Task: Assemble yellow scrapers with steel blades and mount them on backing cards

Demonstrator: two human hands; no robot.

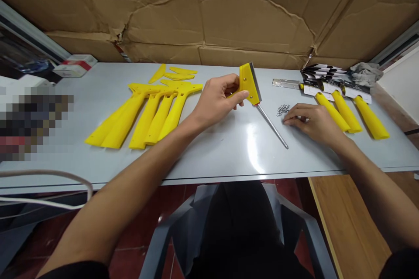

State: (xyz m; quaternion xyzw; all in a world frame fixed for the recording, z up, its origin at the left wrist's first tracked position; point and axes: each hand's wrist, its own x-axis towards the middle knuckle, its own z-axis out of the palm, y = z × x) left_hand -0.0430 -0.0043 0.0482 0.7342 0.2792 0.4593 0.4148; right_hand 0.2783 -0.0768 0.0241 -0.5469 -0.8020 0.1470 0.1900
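In my left hand (225, 94) is a yellow scraper head (246, 85) with a dark metal blade along its right edge and small screws in its face. My thumb presses on its lower corner. Below it extends a screwdriver (272, 127), its bare metal shaft slanting toward the front; the scraper head covers its handle. My right hand (310, 122) rests on the table beside a small pile of screws (283, 110). Its fingertips are pinched together at the pile's edge, and anything between them is too small to make out.
Several yellow scraper handles (124, 122) lie at left, with loose yellow plates (180, 71) behind. Finished-looking scrapers with card sleeves (373, 117) and a grey cloth (365, 73) are at right. Cardboard (212, 22) backs the table; a white cable (49, 174) loops at front left.
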